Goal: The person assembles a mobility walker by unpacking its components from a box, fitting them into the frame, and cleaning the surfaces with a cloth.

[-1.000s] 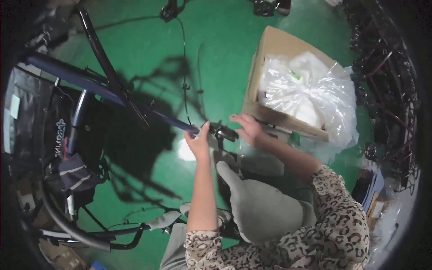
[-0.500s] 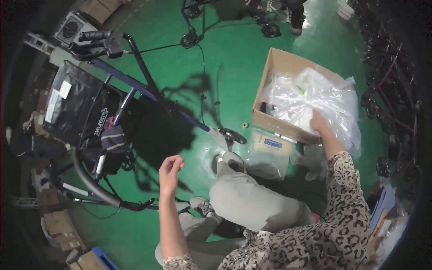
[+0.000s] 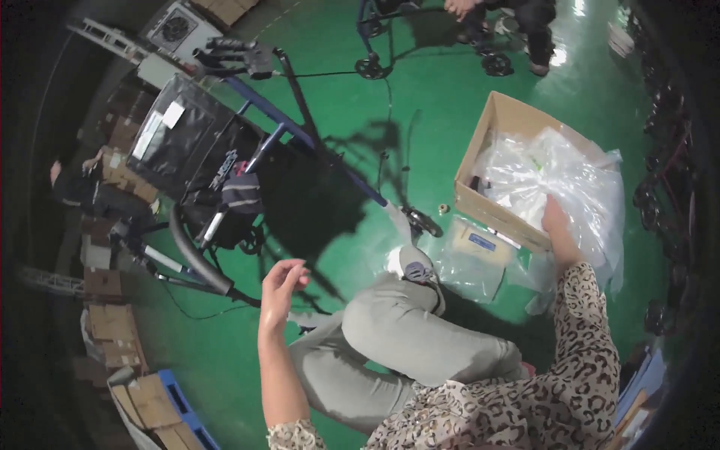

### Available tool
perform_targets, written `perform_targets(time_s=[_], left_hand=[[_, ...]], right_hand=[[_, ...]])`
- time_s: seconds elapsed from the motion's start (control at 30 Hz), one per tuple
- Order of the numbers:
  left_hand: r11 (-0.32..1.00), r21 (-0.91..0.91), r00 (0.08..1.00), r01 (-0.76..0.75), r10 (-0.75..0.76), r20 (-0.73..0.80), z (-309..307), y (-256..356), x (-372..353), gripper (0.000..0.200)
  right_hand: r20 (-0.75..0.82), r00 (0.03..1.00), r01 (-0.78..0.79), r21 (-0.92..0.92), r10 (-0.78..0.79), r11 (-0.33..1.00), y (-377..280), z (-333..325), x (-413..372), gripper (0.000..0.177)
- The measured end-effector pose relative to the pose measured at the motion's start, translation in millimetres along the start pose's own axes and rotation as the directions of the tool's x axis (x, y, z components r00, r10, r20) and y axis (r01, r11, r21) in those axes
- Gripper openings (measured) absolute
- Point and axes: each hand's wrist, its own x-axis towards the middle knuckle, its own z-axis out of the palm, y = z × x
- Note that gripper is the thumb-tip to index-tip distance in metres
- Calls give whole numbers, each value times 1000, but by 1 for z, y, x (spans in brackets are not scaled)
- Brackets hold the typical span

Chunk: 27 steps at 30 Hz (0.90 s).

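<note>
Above the green floor, beside my grey trousers, is my left hand [image 3: 285,285], its fingers curled toward the thumb; anything between them is too small to make out. My right hand [image 3: 555,215] reaches over the near edge of an open cardboard box [image 3: 491,212] and into clear plastic bags [image 3: 589,187], which hide its fingertips. Against the box's near side lies a flat plastic packet with a blue label [image 3: 480,241]. At the left stands a blue-framed wheeled walker [image 3: 274,116] with a black bag [image 3: 184,135]; its wheel [image 3: 421,222] is near my knee.
A small ring-shaped part [image 3: 443,209] lies on the floor left of the box. Another person [image 3: 529,26] is by a second walker [image 3: 370,66] at the top. Someone in dark clothes [image 3: 101,196] is at the far left, near cardboard boxes [image 3: 112,322]. Dark frames line the right side.
The view has shifted, so the walker and box appear farther right. My right hand is still at the plastic bags, and my left hand is still raised with curled fingers.
</note>
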Motion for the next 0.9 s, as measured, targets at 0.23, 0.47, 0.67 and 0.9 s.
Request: perform_targets(time_s=[0.23,0.47,0.67,0.9], left_hand=[[1000,12,999,-17,17,35,6,3,-3,18],[988,151,998,20,-29,60,-6,-6,-12,15],[984,177,998,27,-36,51,-16,-13,-12,13],[972,165,985,170,-166,-37,-41,-22,-12,14]], right_hand=[[8,998,57,-69,-56,996,5,26,24,45],[-25,997,75,-131,-79,989,-30,-1,5,43],[139,910,403,-74,-391,912,-82,-42,3,34],[588,588,345,439,-556,829,-162,-40,37,29]])
